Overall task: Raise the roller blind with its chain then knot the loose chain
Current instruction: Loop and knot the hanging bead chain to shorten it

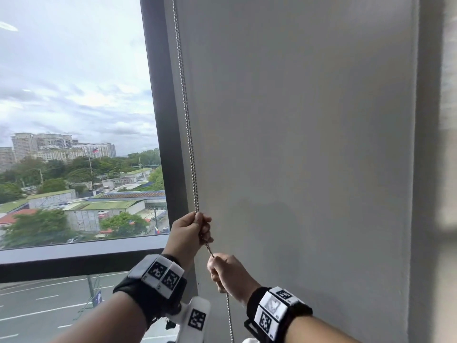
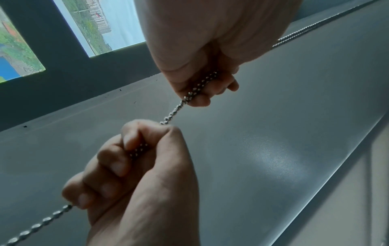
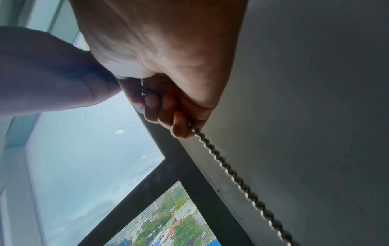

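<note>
While gripped: both hands (image 1: 190,231) on chain (image 1: 188,134)

Head view above, wrist views close

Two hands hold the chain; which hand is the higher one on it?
The left hand grips the chain higher up; the right hand holds it just below.

Silver chain (image 1: 188,134) — grey blind (image 1: 296,120) (plain)
</note>
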`<state>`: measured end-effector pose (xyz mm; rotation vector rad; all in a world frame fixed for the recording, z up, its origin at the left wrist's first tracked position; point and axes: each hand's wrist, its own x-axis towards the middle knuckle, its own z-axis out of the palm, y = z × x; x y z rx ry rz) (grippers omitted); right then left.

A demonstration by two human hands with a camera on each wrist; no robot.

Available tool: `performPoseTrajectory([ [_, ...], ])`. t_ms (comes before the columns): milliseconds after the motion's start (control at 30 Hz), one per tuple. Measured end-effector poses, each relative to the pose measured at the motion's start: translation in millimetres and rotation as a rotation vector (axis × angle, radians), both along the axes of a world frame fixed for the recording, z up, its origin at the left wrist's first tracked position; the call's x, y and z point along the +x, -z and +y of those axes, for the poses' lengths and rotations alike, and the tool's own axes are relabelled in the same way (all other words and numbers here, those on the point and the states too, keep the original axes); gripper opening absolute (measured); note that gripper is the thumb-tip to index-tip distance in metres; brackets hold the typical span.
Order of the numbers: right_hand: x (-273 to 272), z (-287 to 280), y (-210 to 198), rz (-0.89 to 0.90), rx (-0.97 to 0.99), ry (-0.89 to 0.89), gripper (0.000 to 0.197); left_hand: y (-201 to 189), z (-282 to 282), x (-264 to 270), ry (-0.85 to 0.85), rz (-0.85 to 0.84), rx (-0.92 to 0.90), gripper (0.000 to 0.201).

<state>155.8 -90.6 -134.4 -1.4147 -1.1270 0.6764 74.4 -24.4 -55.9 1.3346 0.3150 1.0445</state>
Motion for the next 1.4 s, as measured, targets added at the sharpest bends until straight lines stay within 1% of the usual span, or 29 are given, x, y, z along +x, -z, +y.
performPoseTrajectory([
  [33,2.2,-2.7,1.1,0.065,-0.020,-0.019,0.020,-0.7,-1.2,-1.7,0.020,-0.002,-0.019,0.032],
  [100,8.6,-7.4,3.1,0.126,-0.101,-0.014,0.032,-2.1,-2.7,-6.8,0.064,0.008,-0.039,0.032],
  [167,16.4,-10.9,1.0,0.172,-0.188,0.054,0.038,-3.8,-2.5,-13.0,0.103,0.030,-0.042,0.032],
  [233,21.2,-14.7,-9.4,0.228,-0.205,0.134,0.033,-6.3,-2.8,-20.1,0.131,0.063,-0.031,0.031],
  [300,23.0,-16.3,-27.4,0.282,-0.180,0.169,0.028,-8.3,-4.2,-25.6,0.152,0.107,-0.010,0.031],
  [367,23.3,-14.6,-50.3,0.337,-0.156,0.174,0.032,-10.4,-7.1,-29.2,0.160,0.163,0.011,0.031],
  [467,20.0,-9.5,-90.9,0.403,-0.124,0.125,0.031,-15.1,-12.7,-28.5,0.145,0.217,0.004,0.034],
  [567,12.3,-9.6,-129.1,0.419,-0.104,0.044,0.026,-18.7,-15.8,-25.8,0.143,0.179,-0.035,0.036],
  [667,5.9,-13.3,-153.9,0.435,-0.079,-0.043,0.030,-19.9,-14.5,-25.1,0.112,0.125,-0.054,0.034],
  [767,-1.9,-20.4,-171.5,0.472,-0.045,-0.083,0.031,-19.6,-14.3,-25.3,0.094,0.124,-0.038,0.031],
  [833,-9.3,-25.6,-180.7,0.422,-0.019,-0.084,0.031,-20.9,-16.3,-24.2,0.093,0.126,-0.038,0.027],
  [933,-21.7,-32.1,-184.0,0.274,0.017,-0.073,0.028,-26.7,-20.2,-22.7,0.115,0.092,-0.060,0.021],
  [1033,-27.5,-33.6,-176.0,0.154,0.089,0.020,0.018,-33.3,-24.1,-23.4,0.173,0.052,-0.085,0.023],
  [1100,-26.8,-32.6,-171.2,0.052,0.106,0.074,0.017,-37.4,-25.6,-24.0,0.188,0.038,-0.113,0.029],
  [1167,-27.3,-31.6,-169.0,-0.015,0.112,0.104,0.022,-42.4,-26.6,-25.9,0.237,0.017,-0.123,0.026],
  [1233,-27.7,-30.7,-168.9,-0.032,0.126,0.127,0.025,-46.8,-28.0,-27.6,0.288,0.021,-0.111,0.024],
  [1300,-26.4,-29.7,-169.9,-0.065,0.132,0.155,0.028,-47.4,-29.3,-28.1,0.271,0.042,-0.049,0.019],
  [1400,-23.3,-27.5,-170.5,-0.155,0.135,0.198,0.037,-45.4,-30.0,-27.7,0.195,0.086,0.039,0.012],
])
